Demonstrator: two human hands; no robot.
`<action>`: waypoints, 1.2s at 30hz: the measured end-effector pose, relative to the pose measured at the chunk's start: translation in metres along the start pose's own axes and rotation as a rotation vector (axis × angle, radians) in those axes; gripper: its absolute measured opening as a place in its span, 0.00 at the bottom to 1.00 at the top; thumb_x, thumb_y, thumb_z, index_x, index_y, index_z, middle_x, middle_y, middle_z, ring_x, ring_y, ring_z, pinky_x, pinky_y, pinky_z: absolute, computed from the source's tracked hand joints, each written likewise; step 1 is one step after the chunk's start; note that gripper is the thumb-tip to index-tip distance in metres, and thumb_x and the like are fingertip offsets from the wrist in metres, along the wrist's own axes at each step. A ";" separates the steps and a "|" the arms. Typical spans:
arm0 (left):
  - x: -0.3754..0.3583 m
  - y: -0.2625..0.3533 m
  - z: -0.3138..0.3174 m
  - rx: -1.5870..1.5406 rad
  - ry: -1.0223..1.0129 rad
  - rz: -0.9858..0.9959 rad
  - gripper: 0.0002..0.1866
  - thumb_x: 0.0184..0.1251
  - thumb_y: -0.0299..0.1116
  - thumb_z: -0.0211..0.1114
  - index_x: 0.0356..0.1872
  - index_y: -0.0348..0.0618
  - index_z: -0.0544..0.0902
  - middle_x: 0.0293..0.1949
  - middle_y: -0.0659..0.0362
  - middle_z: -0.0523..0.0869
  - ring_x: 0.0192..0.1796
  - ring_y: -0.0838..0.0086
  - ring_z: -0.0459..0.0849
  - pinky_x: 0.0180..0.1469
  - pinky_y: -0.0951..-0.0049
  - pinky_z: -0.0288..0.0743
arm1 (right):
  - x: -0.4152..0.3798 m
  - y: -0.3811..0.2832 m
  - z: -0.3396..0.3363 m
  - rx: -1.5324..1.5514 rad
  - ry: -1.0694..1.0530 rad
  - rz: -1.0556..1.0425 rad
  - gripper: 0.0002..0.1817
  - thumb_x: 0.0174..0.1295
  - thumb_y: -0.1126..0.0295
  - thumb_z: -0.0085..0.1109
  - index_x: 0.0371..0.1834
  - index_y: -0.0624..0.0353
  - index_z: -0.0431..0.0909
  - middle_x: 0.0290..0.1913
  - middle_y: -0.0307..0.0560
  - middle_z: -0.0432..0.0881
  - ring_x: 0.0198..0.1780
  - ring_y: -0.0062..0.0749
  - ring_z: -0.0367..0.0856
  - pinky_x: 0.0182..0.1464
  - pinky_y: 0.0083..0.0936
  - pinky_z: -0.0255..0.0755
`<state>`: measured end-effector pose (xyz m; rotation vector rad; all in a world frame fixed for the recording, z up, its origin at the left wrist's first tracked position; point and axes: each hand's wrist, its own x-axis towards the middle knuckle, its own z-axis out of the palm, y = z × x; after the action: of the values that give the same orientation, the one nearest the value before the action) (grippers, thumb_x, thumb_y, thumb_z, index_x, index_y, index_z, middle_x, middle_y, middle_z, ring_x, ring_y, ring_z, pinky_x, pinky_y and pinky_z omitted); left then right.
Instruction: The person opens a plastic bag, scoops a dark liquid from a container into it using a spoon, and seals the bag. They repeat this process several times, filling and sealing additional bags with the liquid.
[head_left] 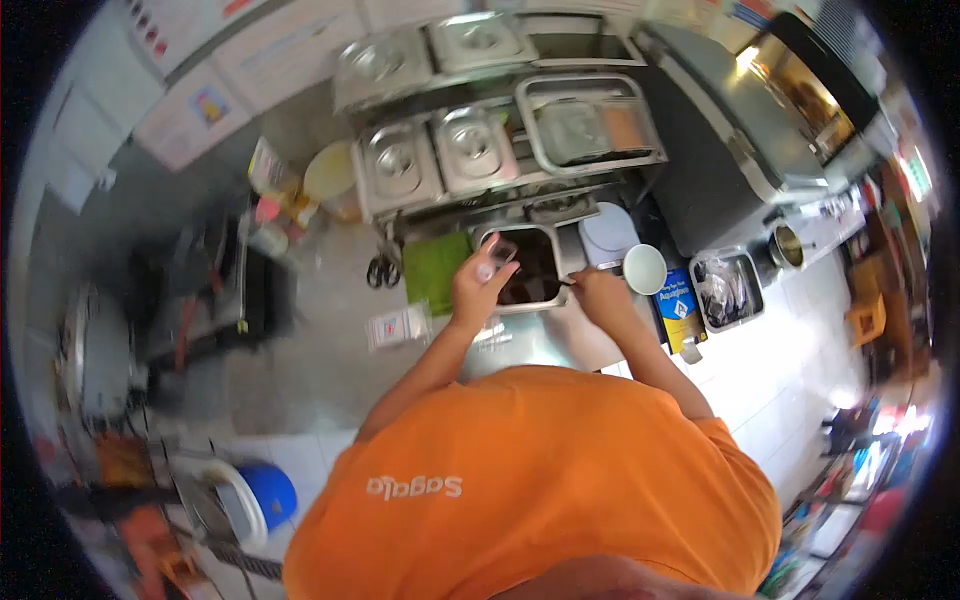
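Above the left side of a steel pan (530, 306) my left hand (476, 284) holds a small clear cup (502, 250) between its fingers and thumb. Dark brown contents (530, 262) fill part of the pan. My right hand (603, 297) is at the pan's right edge, closed on the dark handle of a utensil (567, 282); its far end is lost in the dark contents. A green cloth (436, 270) lies just left of the pan. Right of it are a white round lid or plate (608, 234) and a white bowl (644, 270).
Lidded steel pans (398, 165) stand on a rack behind. Black scissors (382, 272) and a clear packet (398, 328) lie left. At right are a blue-yellow box (679, 308), a tray of wrapped items (727, 290) and a large grey appliance (700, 150).
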<state>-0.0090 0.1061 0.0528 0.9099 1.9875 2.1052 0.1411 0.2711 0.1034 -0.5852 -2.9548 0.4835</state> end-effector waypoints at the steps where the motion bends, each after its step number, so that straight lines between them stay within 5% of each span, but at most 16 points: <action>1: -0.002 0.000 -0.004 0.012 -0.039 -0.043 0.25 0.54 0.30 0.72 0.54 0.34 0.78 0.39 0.63 0.82 0.33 0.82 0.71 0.41 0.82 0.68 | 0.003 0.000 0.009 0.002 -0.017 -0.030 0.09 0.56 0.68 0.53 0.36 0.53 0.82 0.36 0.52 0.80 0.37 0.47 0.81 0.39 0.41 0.75; 2: -0.003 0.015 -0.004 -0.011 -0.041 -0.022 0.24 0.55 0.29 0.71 0.54 0.33 0.77 0.54 0.56 0.81 0.47 0.78 0.78 0.51 0.80 0.69 | 0.006 -0.002 0.011 -0.043 -0.029 -0.118 0.10 0.54 0.65 0.57 0.38 0.53 0.82 0.36 0.52 0.80 0.38 0.46 0.81 0.41 0.40 0.74; 3: -0.006 0.005 -0.006 -0.151 -0.089 -0.043 0.25 0.57 0.26 0.69 0.56 0.31 0.75 0.57 0.53 0.78 0.59 0.72 0.75 0.59 0.75 0.66 | 0.006 -0.019 -0.004 -0.007 -0.039 -0.144 0.17 0.50 0.63 0.61 0.45 0.53 0.80 0.38 0.53 0.81 0.42 0.46 0.80 0.45 0.41 0.73; 4: -0.008 0.015 -0.009 -0.142 -0.138 -0.099 0.24 0.58 0.23 0.67 0.57 0.30 0.74 0.56 0.51 0.78 0.59 0.69 0.75 0.60 0.72 0.67 | 0.005 -0.023 0.000 0.166 0.172 -0.261 0.24 0.47 0.65 0.65 0.51 0.53 0.77 0.42 0.54 0.81 0.46 0.46 0.79 0.49 0.42 0.71; 6: -0.009 0.038 -0.018 -0.140 -0.285 -0.274 0.27 0.59 0.19 0.64 0.61 0.30 0.69 0.56 0.48 0.77 0.59 0.67 0.76 0.60 0.69 0.70 | 0.013 -0.035 -0.009 0.412 0.161 -0.518 0.31 0.45 0.68 0.68 0.57 0.52 0.73 0.57 0.59 0.71 0.56 0.53 0.72 0.57 0.42 0.68; 7: -0.012 0.048 -0.022 -0.166 -0.308 -0.336 0.17 0.57 0.17 0.63 0.50 0.31 0.77 0.57 0.47 0.76 0.58 0.67 0.76 0.59 0.68 0.71 | 0.011 -0.041 -0.014 0.413 0.190 -0.616 0.30 0.46 0.67 0.67 0.57 0.51 0.73 0.62 0.60 0.67 0.61 0.56 0.67 0.60 0.43 0.64; 9: -0.019 0.033 -0.041 -0.218 -0.423 -0.243 0.07 0.55 0.15 0.63 0.31 0.37 0.75 0.58 0.46 0.76 0.58 0.65 0.76 0.58 0.66 0.71 | 0.009 -0.048 -0.019 0.465 0.148 -0.734 0.21 0.48 0.67 0.68 0.49 0.54 0.79 0.63 0.60 0.66 0.61 0.53 0.67 0.59 0.43 0.63; 11: -0.026 0.055 -0.041 -0.299 -0.446 -0.380 0.12 0.56 0.22 0.66 0.24 0.43 0.69 0.53 0.51 0.79 0.51 0.67 0.79 0.55 0.67 0.71 | 0.004 -0.052 -0.016 0.522 0.136 -0.761 0.17 0.51 0.69 0.65 0.46 0.55 0.80 0.62 0.60 0.67 0.61 0.52 0.67 0.58 0.43 0.64; 14: -0.033 0.044 -0.044 -0.323 -0.535 -0.375 0.13 0.56 0.23 0.67 0.25 0.44 0.69 0.50 0.51 0.80 0.51 0.68 0.78 0.54 0.68 0.71 | -0.006 -0.057 -0.015 0.581 0.043 -0.750 0.13 0.54 0.70 0.63 0.43 0.58 0.80 0.61 0.59 0.67 0.60 0.51 0.68 0.59 0.44 0.63; 18: -0.051 0.076 -0.025 -0.394 -0.378 -0.333 0.15 0.56 0.25 0.69 0.26 0.45 0.67 0.44 0.53 0.82 0.47 0.72 0.79 0.44 0.74 0.72 | -0.012 -0.059 -0.001 0.725 0.063 -0.702 0.10 0.55 0.73 0.61 0.39 0.63 0.79 0.58 0.60 0.68 0.58 0.53 0.68 0.58 0.38 0.65; 21: -0.061 0.049 -0.038 -0.288 -0.239 -0.454 0.16 0.55 0.23 0.69 0.27 0.45 0.65 0.39 0.52 0.81 0.43 0.68 0.81 0.47 0.71 0.73 | -0.025 -0.062 -0.017 0.758 0.041 -0.585 0.08 0.56 0.71 0.61 0.34 0.64 0.76 0.47 0.54 0.75 0.47 0.43 0.76 0.47 0.31 0.73; 25: -0.063 0.055 -0.036 -0.199 -0.200 -0.408 0.17 0.56 0.22 0.68 0.27 0.45 0.64 0.34 0.53 0.81 0.37 0.71 0.80 0.39 0.74 0.73 | -0.032 -0.065 -0.008 0.883 0.040 -0.396 0.10 0.54 0.69 0.65 0.31 0.62 0.74 0.32 0.45 0.79 0.32 0.31 0.79 0.33 0.26 0.73; 36: -0.058 0.070 -0.030 -0.235 -0.170 -0.217 0.16 0.57 0.18 0.63 0.26 0.45 0.62 0.34 0.53 0.81 0.35 0.74 0.78 0.38 0.76 0.71 | -0.030 -0.067 0.003 1.040 0.071 -0.323 0.13 0.50 0.74 0.64 0.36 0.60 0.71 0.28 0.43 0.79 0.28 0.25 0.78 0.32 0.24 0.73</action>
<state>0.0460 0.0436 0.0996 0.7654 1.6347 2.0127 0.1440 0.1998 0.1217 0.0056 -2.1823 1.6871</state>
